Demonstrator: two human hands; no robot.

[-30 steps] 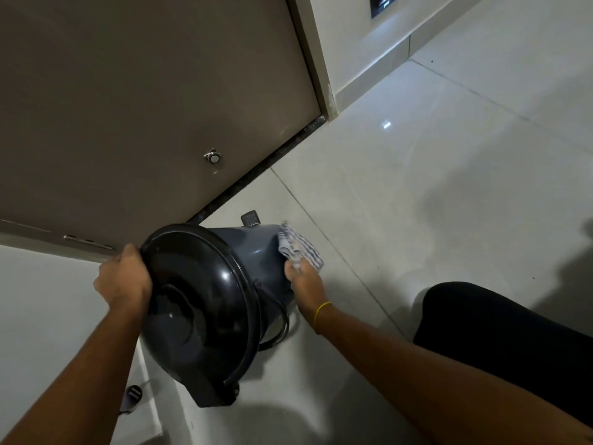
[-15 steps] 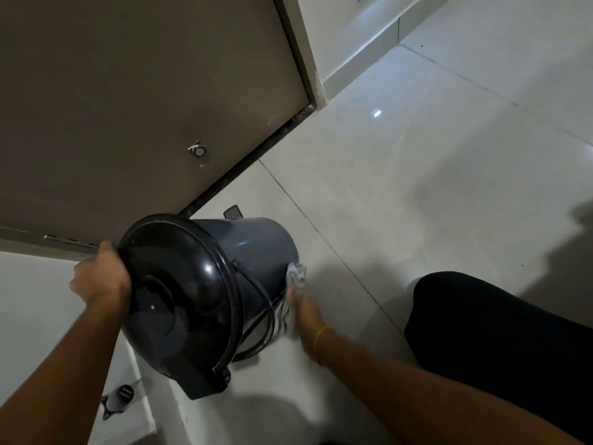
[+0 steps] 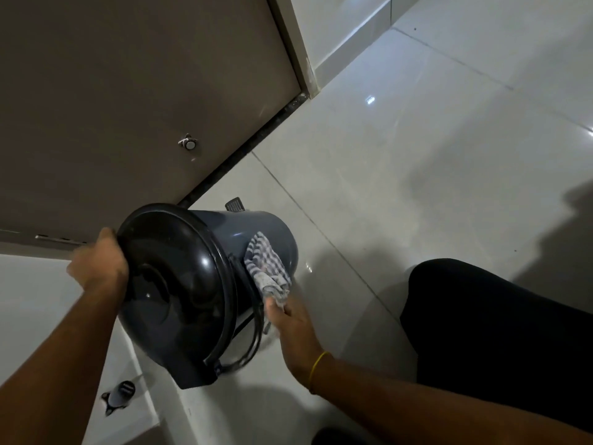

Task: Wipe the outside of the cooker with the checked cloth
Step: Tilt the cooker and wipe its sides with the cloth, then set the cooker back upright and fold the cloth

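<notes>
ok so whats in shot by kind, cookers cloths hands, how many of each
dark grey round cooker tipped on its side: 1
blue and white checked cloth: 1
hands: 2, left hand on the lid rim, right hand holding the cloth
yellow wristband: 1
total: 5

The cooker [image 3: 199, 284] hides the left hand's fingertips, and the checked cloth [image 3: 268, 268] covers the right hand's.

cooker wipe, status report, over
Left hand gripping lid rim, cooker tipped on floor. Right hand pressing checked cloth on side wall. Cord dangling near hand.
</notes>
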